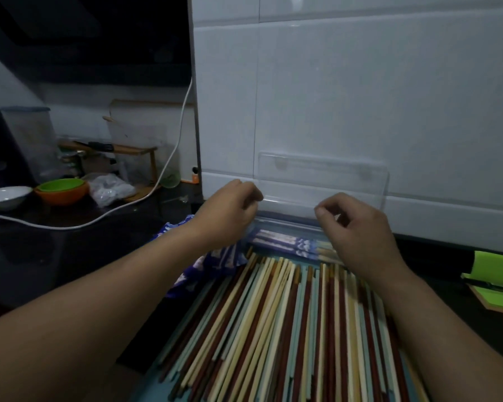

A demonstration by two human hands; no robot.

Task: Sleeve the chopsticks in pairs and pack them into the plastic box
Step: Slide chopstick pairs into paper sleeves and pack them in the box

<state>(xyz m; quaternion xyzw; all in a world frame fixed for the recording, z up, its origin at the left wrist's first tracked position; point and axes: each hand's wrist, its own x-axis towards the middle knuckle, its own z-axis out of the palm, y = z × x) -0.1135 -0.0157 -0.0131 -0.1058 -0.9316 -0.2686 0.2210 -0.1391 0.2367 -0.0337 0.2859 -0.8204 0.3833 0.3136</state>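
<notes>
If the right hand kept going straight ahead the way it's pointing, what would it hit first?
Probably the raised clear lid, which stands just beyond the right hand and leans against the wall. Depth is hard to judge from here.

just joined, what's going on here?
A person is packing sleeved chopsticks into a clear plastic box whose lid leans open against the tiled wall. Left hand and right hand hover curled over its ends; whether they grip anything is unclear. Many loose chopsticks lie unsleeved in front; blue sleeves lie left.
</notes>
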